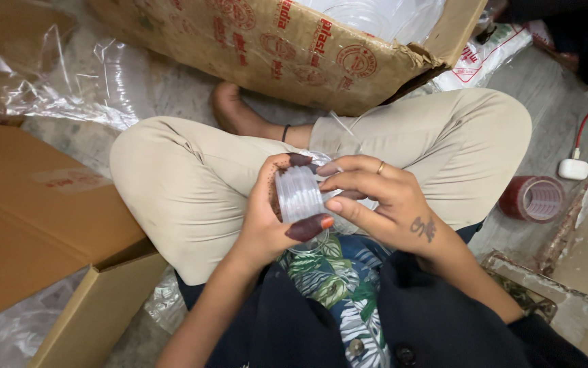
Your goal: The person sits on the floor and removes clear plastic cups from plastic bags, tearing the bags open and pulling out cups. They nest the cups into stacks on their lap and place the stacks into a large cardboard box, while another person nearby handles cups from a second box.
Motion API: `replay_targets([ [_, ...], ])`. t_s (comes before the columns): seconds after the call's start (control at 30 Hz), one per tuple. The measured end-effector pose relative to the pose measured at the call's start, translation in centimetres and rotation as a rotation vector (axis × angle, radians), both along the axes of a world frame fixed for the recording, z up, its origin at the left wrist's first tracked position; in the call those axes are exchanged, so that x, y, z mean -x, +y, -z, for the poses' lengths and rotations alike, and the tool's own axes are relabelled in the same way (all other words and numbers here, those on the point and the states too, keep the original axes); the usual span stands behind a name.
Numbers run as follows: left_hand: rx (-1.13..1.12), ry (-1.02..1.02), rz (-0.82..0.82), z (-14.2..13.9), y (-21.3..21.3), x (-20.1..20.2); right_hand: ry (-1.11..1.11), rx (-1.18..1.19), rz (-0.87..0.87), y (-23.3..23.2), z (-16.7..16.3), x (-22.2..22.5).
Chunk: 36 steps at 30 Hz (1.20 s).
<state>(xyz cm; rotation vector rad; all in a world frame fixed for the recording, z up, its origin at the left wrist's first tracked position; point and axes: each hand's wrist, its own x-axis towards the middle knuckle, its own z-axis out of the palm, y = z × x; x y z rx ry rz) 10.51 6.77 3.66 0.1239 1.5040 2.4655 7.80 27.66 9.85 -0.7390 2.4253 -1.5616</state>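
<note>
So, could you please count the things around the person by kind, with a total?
Brown cardboard boxes: 2, a printed one ahead and a plain one at the left
Stack of clear plastic lids, held by the left hand and right hand: 1
Red tape roll: 1
White charger plug: 1
Total: 5

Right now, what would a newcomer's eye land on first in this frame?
At centre, the left hand and right hand together hold a stack of clear plastic lids over the person's crossed legs. Above them lies a tipped printed cardboard box with clear plastic inside; at right, a red tape roll sits on the floor.
</note>
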Motion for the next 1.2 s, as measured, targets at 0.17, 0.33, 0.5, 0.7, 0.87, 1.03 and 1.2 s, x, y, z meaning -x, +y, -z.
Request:
replay_targets([
  [0.17, 0.112, 0.079, 0.022, 0.2, 0.1, -0.4, -0.153, -0.005, 0.041, -0.1, 0.2, 0.2],
  [0.33, 0.116, 0.051, 0.024, 0.1, 0.1, -0.2, -0.044, -0.034, 0.021, -0.1, 0.1, 0.4],
  [0.5, 0.086, 0.031, 0.056, -0.1, -0.1, 0.2, -0.088, -0.005, 0.024, 0.2, 0.4, 0.3],
  [0.7, 0.076, 0.026, 0.060, -0.4, -0.1, 0.3, -0.254, 0.059, 0.044, 0.6, 0.7, 0.3],
  [0.87, 0.047, 0.019, 0.029, -0.6, -0.1, 0.3, -0.348, 0.254, 0.026, 0.2, 0.9, 0.3],
  [1.03, 0.119, 0.059, -0.008, -0.5, -0.4, 0.4, -0.321, 0.234, 0.036, -0.3, 0.7, 0.3],
  [1.2, 0.081, 0.046, -0.011, -0.3, -0.3, 0.4, -0.342, 0.249, 0.040, -0.4, 0.5, 0.5],
])
